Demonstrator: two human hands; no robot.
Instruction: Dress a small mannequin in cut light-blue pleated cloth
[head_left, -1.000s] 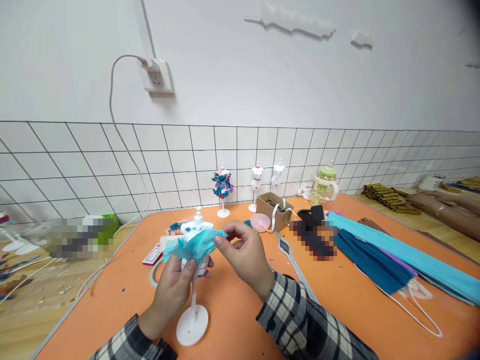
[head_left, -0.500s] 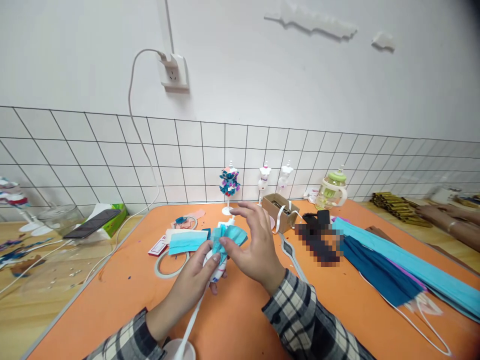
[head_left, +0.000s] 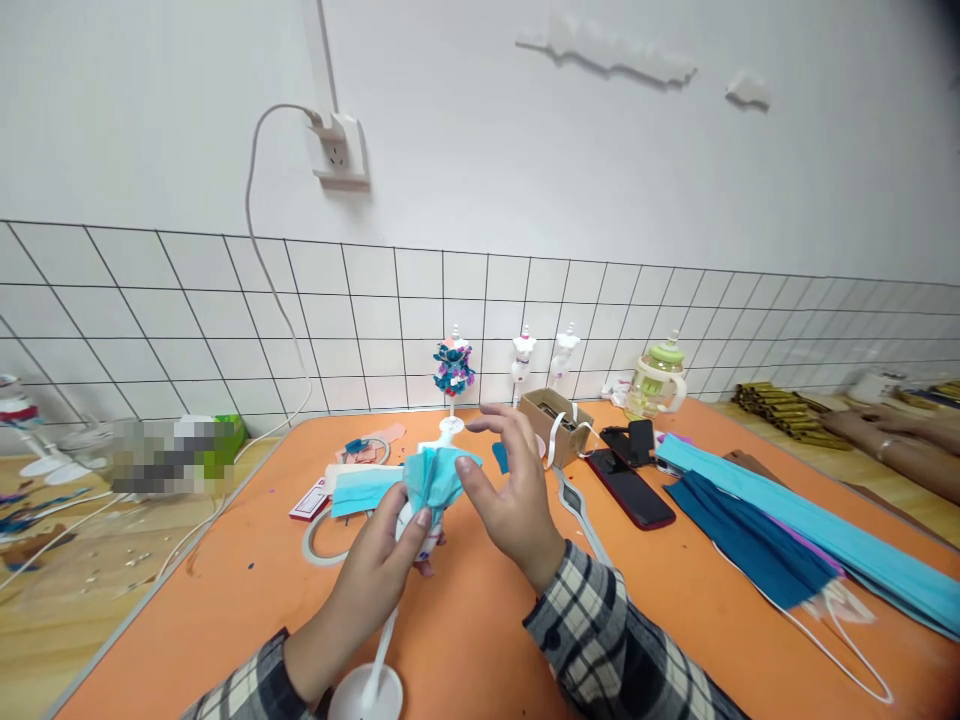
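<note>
My left hand (head_left: 386, 550) is closed around the body of a small white mannequin stand (head_left: 377, 680), which leans with its round base toward me. Its thumb presses a pleated light-blue piece of cloth (head_left: 433, 478) against the mannequin's front. The cloth fans out at the top and hides most of the upper torso. Just to the right, my right hand (head_left: 514, 500) has its fingers apart and curved, with the thumb tip beside the cloth's right edge. Whether that thumb touches the cloth I cannot tell.
Left of my hands lie a flat light-blue piece (head_left: 364, 492), a tape roll (head_left: 319, 545) and a red-edged box (head_left: 307, 500). Behind stand a decorated mannequin (head_left: 454, 368), a cardboard box (head_left: 559, 425) and a green-lidded bottle (head_left: 660, 380). Phone (head_left: 630, 490) and dark-blue fabric (head_left: 757, 535) lie right.
My right hand has let go of the cloth's edge and opened its fingers. The cloth is now bunched upright on the mannequin, which has tilted away from me.
</note>
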